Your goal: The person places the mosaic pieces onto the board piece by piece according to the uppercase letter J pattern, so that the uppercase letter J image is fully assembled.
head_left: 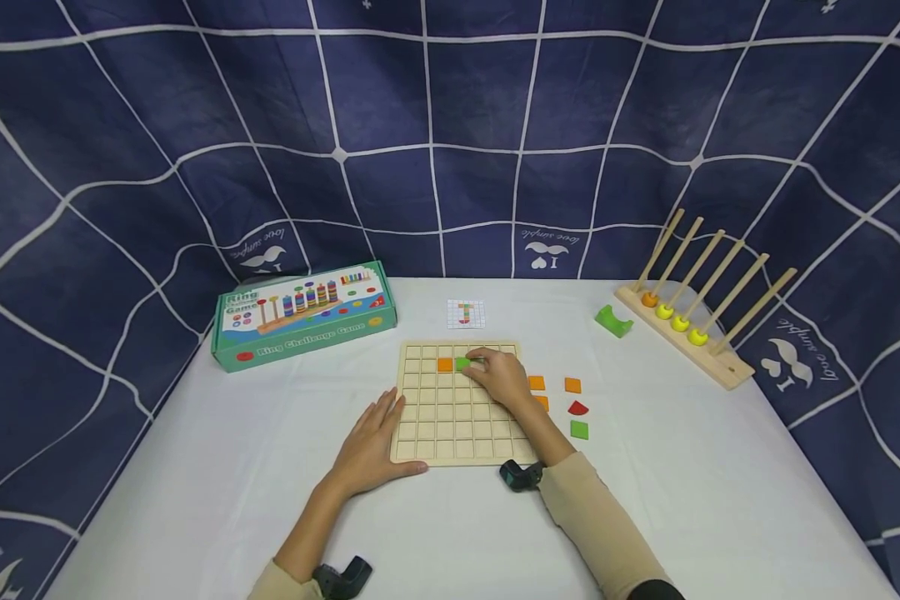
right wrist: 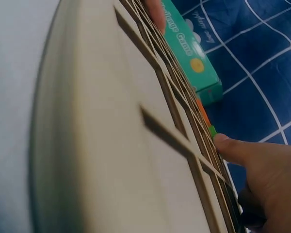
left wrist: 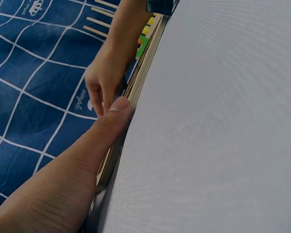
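Right hand (head_left: 501, 377): mine, thumb and forefinger closed in a pinch on one green square tile (head_left: 462, 364), held at the second row of the wooden grid board (head_left: 455, 462); whether the tile is fully seated I cannot tell, my fingers covering part of it. Left hand (head_left: 371, 446): fingers extended along the board's left edge, thumb by its near edge, gripping nothing. On the board: one orange square tile (head_left: 445, 365) set in a cell, immediately left of the green. Beside the board, to the right: two loose orange tiles (head_left: 536, 382), partly behind my forearm; farther out, a third orange tile (head_left: 573, 385), one red quarter-circle piece (head_left: 578, 408), one spare green tile (head_left: 580, 430). Beyond the board: one pattern card (head_left: 467, 314), gridded, with a small coloured figure. Progress, as I judge it: early; one tile placed, a second in hand, five visible pieces outstanding. Outlying, unused: one green "Ring Challenge Game" box (head_left: 305, 318), far left; one green arched block (head_left: 613, 322); one six-peg wooden rack (head_left: 729, 367) with one orange and three yellow beads, far right.
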`<state>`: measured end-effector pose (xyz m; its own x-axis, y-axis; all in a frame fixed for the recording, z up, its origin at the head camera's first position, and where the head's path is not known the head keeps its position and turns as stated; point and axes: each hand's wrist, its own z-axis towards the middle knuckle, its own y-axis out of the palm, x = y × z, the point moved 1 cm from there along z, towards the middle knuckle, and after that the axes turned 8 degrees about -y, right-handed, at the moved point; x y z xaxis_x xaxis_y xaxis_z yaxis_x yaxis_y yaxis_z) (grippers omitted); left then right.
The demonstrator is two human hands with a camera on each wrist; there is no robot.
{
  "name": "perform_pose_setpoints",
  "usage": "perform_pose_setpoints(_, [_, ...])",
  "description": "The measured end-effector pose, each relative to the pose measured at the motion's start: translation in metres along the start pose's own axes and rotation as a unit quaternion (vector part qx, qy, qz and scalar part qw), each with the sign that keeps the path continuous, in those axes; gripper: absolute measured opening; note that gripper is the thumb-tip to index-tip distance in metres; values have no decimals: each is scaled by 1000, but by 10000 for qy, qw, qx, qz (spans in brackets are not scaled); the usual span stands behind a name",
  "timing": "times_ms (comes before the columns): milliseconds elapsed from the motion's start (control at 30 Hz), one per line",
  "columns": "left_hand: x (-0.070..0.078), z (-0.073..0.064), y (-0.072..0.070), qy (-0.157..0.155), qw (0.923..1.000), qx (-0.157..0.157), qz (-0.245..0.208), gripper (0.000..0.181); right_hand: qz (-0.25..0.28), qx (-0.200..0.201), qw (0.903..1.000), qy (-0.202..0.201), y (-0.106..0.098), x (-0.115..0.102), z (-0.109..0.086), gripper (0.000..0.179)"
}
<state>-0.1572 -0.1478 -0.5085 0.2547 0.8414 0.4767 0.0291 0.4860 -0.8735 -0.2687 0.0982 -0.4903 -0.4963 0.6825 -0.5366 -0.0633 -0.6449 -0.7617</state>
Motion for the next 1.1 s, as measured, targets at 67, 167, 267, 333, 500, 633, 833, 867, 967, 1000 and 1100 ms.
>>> perform_pose_setpoints(67, [0,0,0,-12,10000,-4,17,115,-83,-40,10000,22,1,-1,0,30])
perform_pose_setpoints(167, [0,1,0,-3,10000,19,64,114,-183,-58,9998,52,1,-1,1,30])
perform_pose_setpoints(267, [0,1,0,14,10000,48,49,114,-243,-72,9997,75,1,-1,1,30])
perform_pose_setpoints(333, [0,1,0,41,10000,77,31,114,-261,-56,9996,66,2,-1,1,32])
perform_pose_setpoints(500, [1,1,1,74,9999,86,1,114,-18,-45,10000,9,-1,2,-3,36])
perform_pose_setpoints(633, [3,2,1,49,10000,1,-7,115,327,42,9994,-75,-11,8,-14,34])
perform_pose_setpoints(833, [1,3,2,28,10000,-45,-29,116,361,254,9989,-186,-37,25,-34,31])
perform_pose_setpoints(867, [1,3,2,37,10000,-39,-33,116,352,254,9989,-176,-42,28,-38,31])
perform_pose_setpoints(967, [0,3,1,26,10000,-48,-33,116,334,206,9992,-58,-55,37,-47,32])
perform_pose_setpoints(1000, [-1,2,1,23,10000,-48,-28,116,329,182,9993,-16,-59,40,-50,32])
perform_pose_setpoints(1100, [0,2,0,-7,10000,-63,-22,116,241,152,9995,123,-68,48,-56,32])
